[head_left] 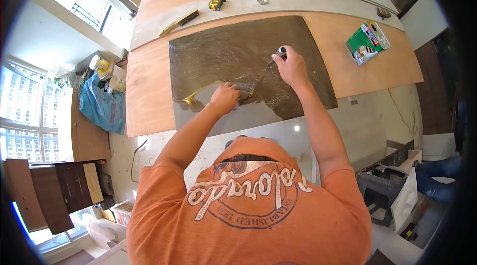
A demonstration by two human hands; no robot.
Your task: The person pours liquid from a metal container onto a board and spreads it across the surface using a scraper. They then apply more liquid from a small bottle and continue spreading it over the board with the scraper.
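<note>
A sheet (238, 49) lies on the bench, most of it covered with a wet brown coating; its near left part shows bare grey. My left hand (226, 97) is closed at the boundary between the two, fingers round a flat dark spreader (246, 87). Yellowish glue-like streaks (190, 99) run along the coating's edge to its left. Further right, my right hand (292, 69) grips a tool handle (281, 51) with a shiny round end, above the coated area. The working end of this tool is thin and hard to make out, pointing down toward the spreader.
Beyond the sheet, a brush (180, 23), a yellow tape measure (215, 4) and a small round lid (262, 1) lie on a long board. A green and white can (367, 42) rests at the right. Another person's legs (439, 178) show at the far right. A blue sack (102, 105) hangs left.
</note>
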